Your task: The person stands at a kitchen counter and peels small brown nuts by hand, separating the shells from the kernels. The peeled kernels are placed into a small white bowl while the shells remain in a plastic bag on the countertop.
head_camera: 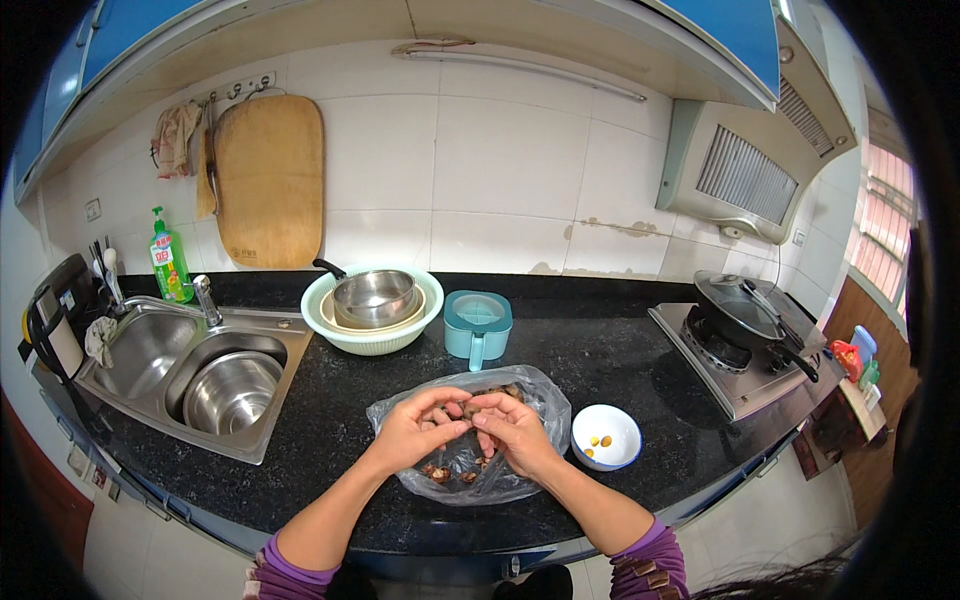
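Note:
My left hand [420, 429] and my right hand [517, 435] meet over a clear plastic bag [551, 401], fingertips pinching a small brown nut [471, 410], perhaps a chestnut, between them. My fingers partly cover the nut. Inside the bag lie brown pieces of nut shell [437, 472] near its front, and more brown nuts or shells [511, 391] show behind my right hand. Just right of the bag stands a white bowl [626, 433] with a blue rim, and in it are a few yellow peeled kernels [606, 441].
Behind the bag stand a teal lidded container [478, 334] and a pale green colander [352, 341] holding nested bowls. On the left, a steel sink [251, 450] holds a steel pot [232, 394]. A lidded wok [739, 311] sits on the gas stove [739, 397] at right.

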`<state>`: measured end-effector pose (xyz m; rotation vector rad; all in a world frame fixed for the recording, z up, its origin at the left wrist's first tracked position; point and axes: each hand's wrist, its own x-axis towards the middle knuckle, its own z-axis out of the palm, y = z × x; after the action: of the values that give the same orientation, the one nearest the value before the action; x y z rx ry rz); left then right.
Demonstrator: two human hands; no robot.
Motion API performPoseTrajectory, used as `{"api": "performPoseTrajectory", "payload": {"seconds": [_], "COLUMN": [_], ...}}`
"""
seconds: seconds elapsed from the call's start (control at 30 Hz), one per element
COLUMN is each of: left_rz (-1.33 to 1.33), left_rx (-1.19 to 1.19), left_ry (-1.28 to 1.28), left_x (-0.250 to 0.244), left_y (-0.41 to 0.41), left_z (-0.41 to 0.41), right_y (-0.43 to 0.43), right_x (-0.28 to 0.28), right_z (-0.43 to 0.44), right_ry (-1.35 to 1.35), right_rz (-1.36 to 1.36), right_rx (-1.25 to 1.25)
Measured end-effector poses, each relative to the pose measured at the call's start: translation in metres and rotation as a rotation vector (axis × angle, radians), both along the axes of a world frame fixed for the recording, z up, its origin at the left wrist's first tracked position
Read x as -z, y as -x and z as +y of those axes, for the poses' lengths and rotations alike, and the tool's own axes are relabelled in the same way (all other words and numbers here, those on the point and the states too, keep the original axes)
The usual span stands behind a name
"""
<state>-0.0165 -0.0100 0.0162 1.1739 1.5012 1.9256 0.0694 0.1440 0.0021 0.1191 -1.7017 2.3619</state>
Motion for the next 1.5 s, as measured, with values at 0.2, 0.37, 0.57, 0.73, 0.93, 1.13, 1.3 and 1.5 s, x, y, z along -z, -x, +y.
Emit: {"api": "performPoseTrajectory", "payload": {"seconds": [0.2, 0.37, 0.57, 0.73, 0.93, 1.13, 1.3, 1.5], "left_rz": [0.297, 0.395, 0.404, 0.456, 0.670, 0.802, 0.855, 0.842], "left_rx": [-0.123, -0.132, -0.099, -0.100, -0.168, -0.222, -0.214, -0.207], "left_ry": [0.057, 0.061, 0.068, 0.022, 0.002, 0.027, 0.048, 0.034], "left_x": [0.006, 0.003, -0.001, 0.003, 0.002, 0.005, 0.006, 0.006], "left_y": [0.005, 0.004, 0.001, -0.001, -0.002, -0.002, -0.001, -0.004], "left_z": [0.002, 0.000, -0.002, 0.001, 0.001, 0.000, 0.001, 0.000], "right_y": [-0.002, -0.002, -0.001, 0.000, 0.000, -0.001, 0.001, -0.002], "right_x": [0.000, 0.001, 0.002, 0.003, 0.002, 0.004, 0.007, 0.002], "right_z": [-0.001, 0.001, 0.001, 0.001, 0.000, 0.001, 0.002, 0.000], "right_ry": [-0.029, -0.015, -0.026, -0.067, -0.061, -0.101, -0.125, -0.131], "right_rz": [-0.043, -0.054, -0.047, -0.023, -0.028, -0.075, -0.093, -0.107], "right_rx": [-0.018, -0.059, -0.067, -0.062, -0.077, -0.085, -0.114, -0.112]}}
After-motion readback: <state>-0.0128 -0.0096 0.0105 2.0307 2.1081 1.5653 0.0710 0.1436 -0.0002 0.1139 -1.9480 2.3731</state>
